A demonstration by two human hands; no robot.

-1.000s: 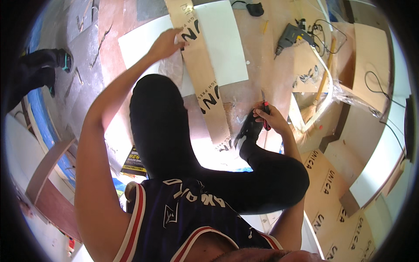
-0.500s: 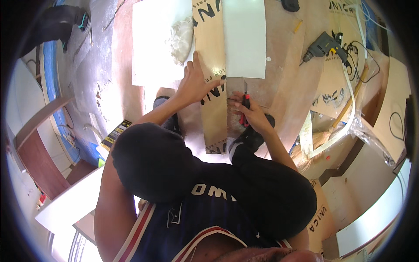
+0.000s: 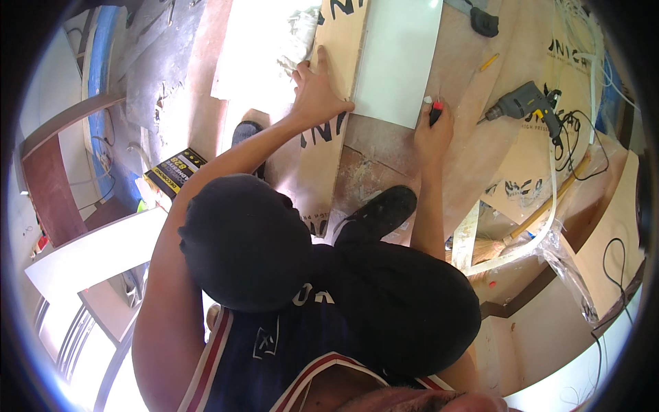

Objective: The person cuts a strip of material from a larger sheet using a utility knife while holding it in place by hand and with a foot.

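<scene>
Left hand (image 3: 314, 99) and right hand (image 3: 434, 130) are well apart: the left lies spread on a long tan strip (image 3: 322, 161), thumb at its right edge, while the right curls around a red-and-black cutter (image 3: 436, 112) just beside the lower right corner of a white sheet (image 3: 398, 62). The strip lies lengthwise over that sheet, its near end reaching past it. This looks like steadying the strip for a cut; the next move seems to call for firm, even pressure and the cutter brought to the strip's edge. Whether its tip touches anything is too small to tell. Around the scuffed brown floor (image 3: 384, 165) lie a grey drill (image 3: 522, 103), a yellow pencil (image 3: 489, 62) and, at right, a straw broom (image 3: 491, 247).
</scene>
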